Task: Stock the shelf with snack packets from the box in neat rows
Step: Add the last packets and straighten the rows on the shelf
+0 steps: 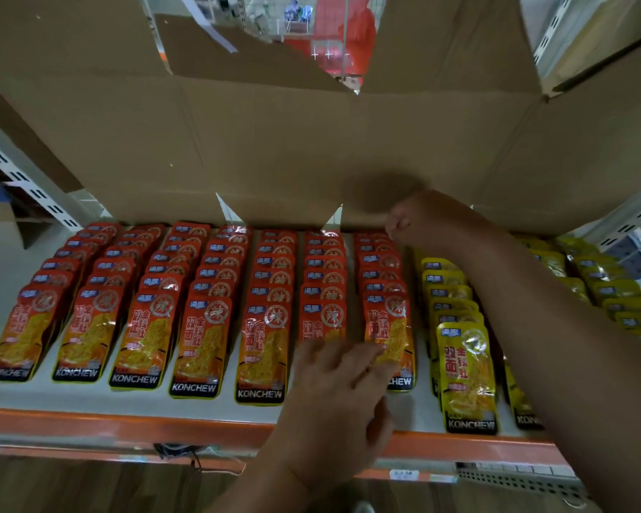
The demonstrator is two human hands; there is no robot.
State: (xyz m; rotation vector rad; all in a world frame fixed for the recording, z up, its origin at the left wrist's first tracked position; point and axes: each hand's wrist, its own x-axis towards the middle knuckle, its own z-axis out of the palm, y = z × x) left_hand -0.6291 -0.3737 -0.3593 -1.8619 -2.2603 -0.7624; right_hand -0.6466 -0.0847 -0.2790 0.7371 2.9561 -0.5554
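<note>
Red KONCHEW snack packets (204,342) lie in several overlapping rows on the white shelf (200,403). Yellow packets (467,375) fill the rows to the right. My left hand (339,394) lies flat with spread fingers over the front of the sixth and seventh red rows, touching the front packets (387,327). My right hand (404,222) reaches across to the back of the seventh red row, its fingers curled at the rearmost packet (372,236); whether it holds that packet is hidden. My right forearm covers part of the yellow rows.
Brown cardboard sheets (274,142) stand behind the packets as the shelf's back wall. An orange rail (126,427) edges the shelf front. Perforated white uprights (26,187) flank both sides. More yellow packets (615,290) lie at the far right.
</note>
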